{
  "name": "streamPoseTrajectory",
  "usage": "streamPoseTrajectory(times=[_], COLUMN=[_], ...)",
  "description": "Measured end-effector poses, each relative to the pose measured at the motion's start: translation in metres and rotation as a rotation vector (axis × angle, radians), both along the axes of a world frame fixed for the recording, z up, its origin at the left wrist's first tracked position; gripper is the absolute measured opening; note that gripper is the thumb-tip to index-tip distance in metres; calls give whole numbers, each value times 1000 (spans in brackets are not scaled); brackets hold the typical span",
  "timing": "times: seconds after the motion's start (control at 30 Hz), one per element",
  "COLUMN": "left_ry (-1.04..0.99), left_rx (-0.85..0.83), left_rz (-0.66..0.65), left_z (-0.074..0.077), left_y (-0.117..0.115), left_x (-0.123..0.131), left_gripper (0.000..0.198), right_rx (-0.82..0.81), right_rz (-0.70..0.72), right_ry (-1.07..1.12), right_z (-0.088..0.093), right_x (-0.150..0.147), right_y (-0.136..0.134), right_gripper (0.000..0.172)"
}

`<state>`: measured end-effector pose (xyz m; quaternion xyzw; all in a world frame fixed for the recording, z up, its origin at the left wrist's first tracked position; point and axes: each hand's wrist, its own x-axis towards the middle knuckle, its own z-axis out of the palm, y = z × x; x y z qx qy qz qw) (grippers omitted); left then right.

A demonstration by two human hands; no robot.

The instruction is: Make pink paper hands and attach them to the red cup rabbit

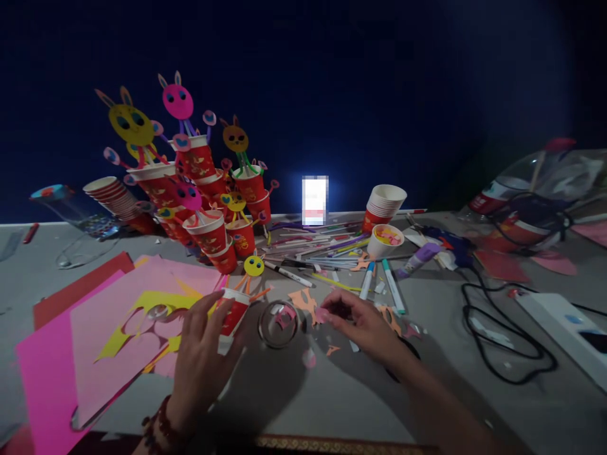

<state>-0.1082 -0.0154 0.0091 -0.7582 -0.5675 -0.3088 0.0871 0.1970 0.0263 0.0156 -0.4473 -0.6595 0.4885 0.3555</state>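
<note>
A dark blue wall rises behind the grey table. At the table's far edge, a bright, blurred panel casts a bluish-white glow onto the wall behind; around the table the light is dim.

White power strip (black cable alongside)

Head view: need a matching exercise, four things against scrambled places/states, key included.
1. left hand
2. right hand
3. white power strip
4. white paper cup

A. at the picture's right edge
B. pinching a pink scrap
C. holding yellow and pink bits
D. at a red cup

Pairs: 1-D, 2-B, 3-A, 4-C
</note>
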Motion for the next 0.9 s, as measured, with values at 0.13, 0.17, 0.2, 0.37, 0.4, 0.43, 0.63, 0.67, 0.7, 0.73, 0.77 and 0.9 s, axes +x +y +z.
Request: streamPoseTrajectory(times=[0.13, 0.17, 0.2, 0.37, 0.4, 0.43, 0.63, 0.67, 0.7, 0.73, 0.77, 0.9], left_ry=[33, 53, 72, 135, 138, 140, 151, 152, 149, 144, 139, 116], left_rx=[-66, -113, -157, -248, -252, -256, -246, -245, -246, -248, -250, -229], left_rz=[-187, -245, -295, -374, -375, -376, -367, -365, -365, -367, -368, -385], left_z=[-3, -5, -8, -27, -30, -33, -40, -40, -40, -40, -40, -42], left_y=[-11, -13, -13, -10, -9, -8, -9, -9, -9, -8, -8, -8], left_x=[26, 32, 38, 51, 52, 51, 50, 50, 50, 50, 50, 48], left_gripper=[27, 26, 24, 17, 17, 18, 15, 16, 16, 16, 17, 17], right_rx=[15, 24, 32, 44, 49, 56, 150, 171, 185, 193, 198, 232], right_rz=[74, 85, 92, 116, 117, 114, 93, 91, 91, 90, 88, 53], right_ry=[-23, -28, -32, -99, -128, -161, -356, -388, -417, -444, -468, -555], right_z=[1, 0, -3, -15, -16, -17, -20, -21, -21, -21, -21, -21], right_x=[-5, -7, -9, -27, -30, -33, -44, -45, -46, -47, -47, -48], right_y=[-2, -3, -3, -7, -7, -6, -4, -4, -4, -4, -4, -6], right_gripper=[15, 14, 13, 12, 13, 13, 14, 16, 17, 18, 19, 20])
